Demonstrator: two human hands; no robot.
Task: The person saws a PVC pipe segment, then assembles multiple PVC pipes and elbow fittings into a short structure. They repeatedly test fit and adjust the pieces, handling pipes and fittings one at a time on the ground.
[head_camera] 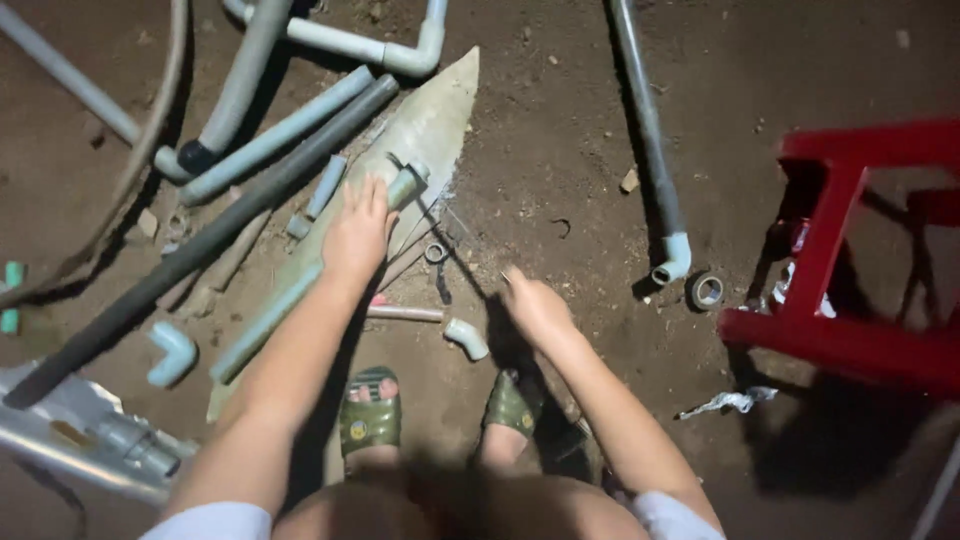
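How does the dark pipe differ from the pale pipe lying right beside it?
The dark pipe is nearly black; the pale pipe is light blue-grey. The dark pipe is much longer, running from near the pointed board to the lower left, while the pale pipe is short. The dark pipe lies nearer the left hand than the pale pipe does. Both are straight, lie on the dirt and slant the same way.

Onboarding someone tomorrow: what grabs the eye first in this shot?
At centre, the left hand presses on a short pipe fitting lying on a long pointed board on the dirt floor, while the right hand hovers just right of it. Grey and pale blue pipes fan across the upper left, and a bright red plastic stool stands at the right edge.
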